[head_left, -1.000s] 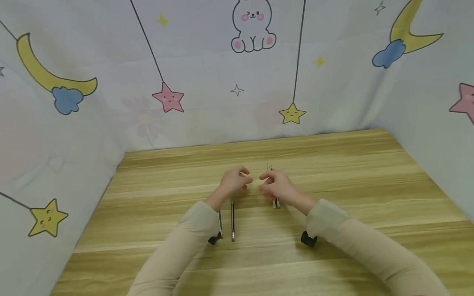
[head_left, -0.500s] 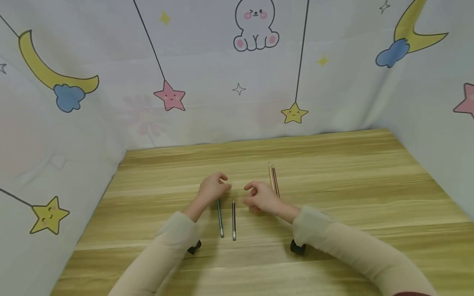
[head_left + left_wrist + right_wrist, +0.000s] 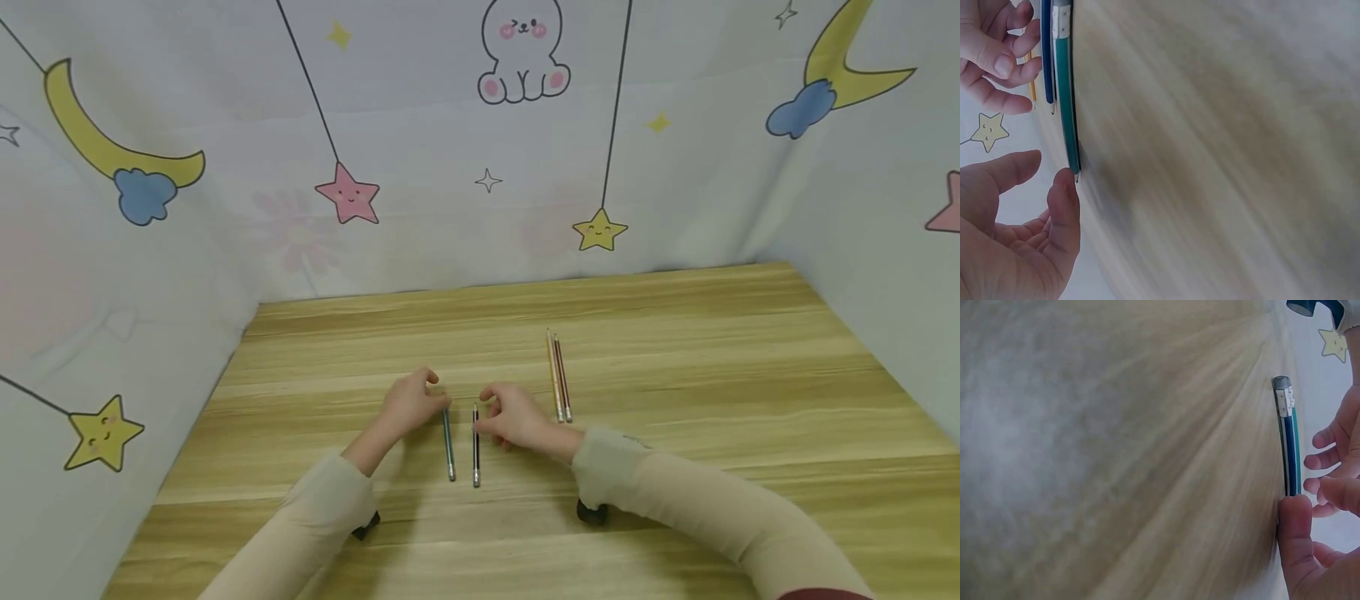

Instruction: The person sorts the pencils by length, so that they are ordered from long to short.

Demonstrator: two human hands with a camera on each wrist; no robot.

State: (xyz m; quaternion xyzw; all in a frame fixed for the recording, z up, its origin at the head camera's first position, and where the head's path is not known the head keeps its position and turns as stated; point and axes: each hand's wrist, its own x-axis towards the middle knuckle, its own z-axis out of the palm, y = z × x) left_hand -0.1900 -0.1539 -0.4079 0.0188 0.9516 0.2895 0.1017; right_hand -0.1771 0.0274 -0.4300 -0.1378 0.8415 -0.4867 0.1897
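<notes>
In the head view, a green pencil (image 3: 449,450) and a dark blue pencil (image 3: 476,461) lie side by side on the wooden table, eraser ends toward me. My left hand (image 3: 410,403) is at the tip of the green pencil, thumb and index finger apart. In the left wrist view one fingertip overlaps the tip of that green pencil (image 3: 1066,94); contact is hard to tell. My right hand (image 3: 519,419) is beside the upper part of the dark blue pencil, fingers loosely bent. Its thumb covers part of that dark blue pencil (image 3: 1290,453) in the right wrist view.
A yellow pencil (image 3: 556,379) and a red pencil (image 3: 563,379) lie close together, right of and beyond my right hand. The wooden table (image 3: 675,350) ends at a printed cloth backdrop (image 3: 435,242) behind and on both sides.
Both hands have moved left and toward me, away from the yellow and red pencils, which are now uncovered. They have come to the green and dark blue pencils.
</notes>
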